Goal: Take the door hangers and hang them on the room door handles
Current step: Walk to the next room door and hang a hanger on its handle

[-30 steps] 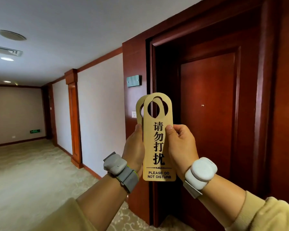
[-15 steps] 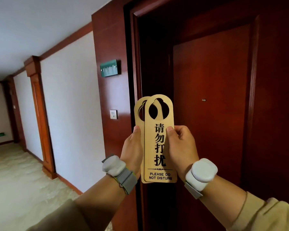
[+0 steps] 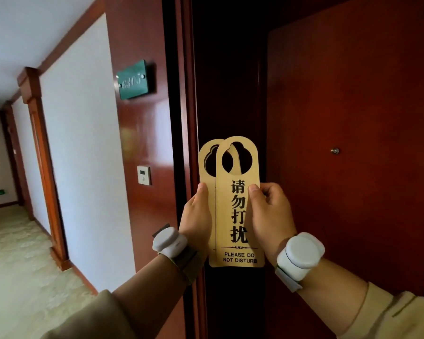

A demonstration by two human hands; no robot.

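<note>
Left hand (image 3: 196,216) pinches the rear door hanger (image 3: 207,165); right hand (image 3: 267,214) pinches the front door hanger (image 3: 240,216), both held before the door (image 3: 353,167). Carrying step, I judge; next, find the unseen handle.

Moved closer to the door (image 3: 353,167) and turned right: it fills most of the view now, and the corridor has shrunk to a strip at the left. The green room plate (image 3: 132,79) is nearer and its number reads clearer. The wall switch panel (image 3: 143,175) has come in close beside the frame. My left hand (image 3: 196,216) and right hand (image 3: 267,214) have fanned the door hangers (image 3: 238,216) wider, and the rear one sticks out further left.
</note>
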